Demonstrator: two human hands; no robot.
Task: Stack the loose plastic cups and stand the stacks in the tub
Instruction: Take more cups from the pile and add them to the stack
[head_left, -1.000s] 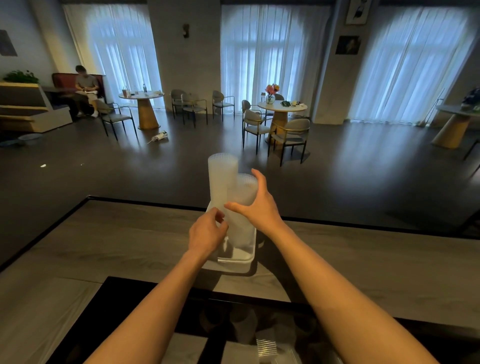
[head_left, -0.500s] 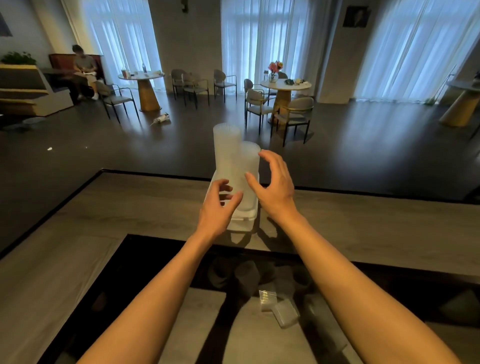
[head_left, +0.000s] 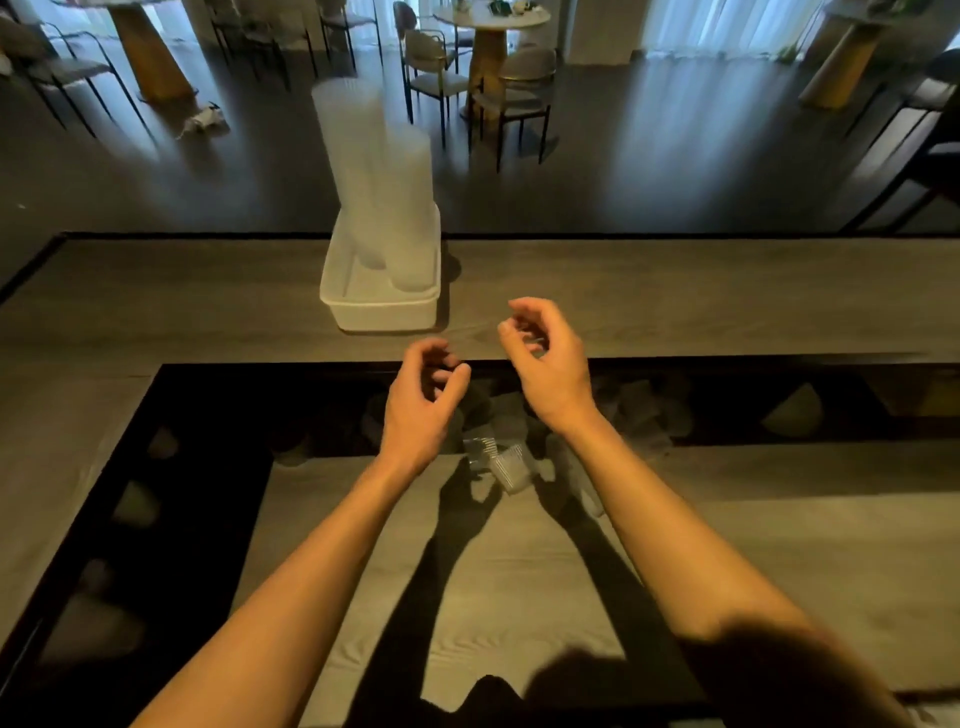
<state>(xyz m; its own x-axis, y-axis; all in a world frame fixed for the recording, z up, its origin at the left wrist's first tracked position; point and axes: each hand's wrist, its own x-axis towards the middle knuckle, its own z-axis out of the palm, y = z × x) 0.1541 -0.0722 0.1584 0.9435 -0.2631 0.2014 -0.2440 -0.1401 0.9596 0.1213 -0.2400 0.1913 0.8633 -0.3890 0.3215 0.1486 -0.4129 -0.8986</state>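
Note:
A white tub (head_left: 382, 312) stands on the far strip of the grey table. Two tall stacks of frosted plastic cups stand upright in it: the taller stack (head_left: 347, 156) at the back left, the shorter stack (head_left: 413, 202) to its right. My left hand (head_left: 423, 402) and my right hand (head_left: 545, 358) hover in front of the tub, apart from it, fingers loosely curled and holding nothing. Two small clear ribbed cups (head_left: 493, 462) lie loose on the table between my forearms, below the hands.
A black glossy band (head_left: 208, 415) runs across the table in front of the tub and down the left side. Beyond the table's far edge the dark floor holds chairs (head_left: 514, 98) and round tables (head_left: 488, 31).
Both hands have let go of the shorter cup stack and drawn back toward me. The stack now stands alone in the tub. My head has tilted down.

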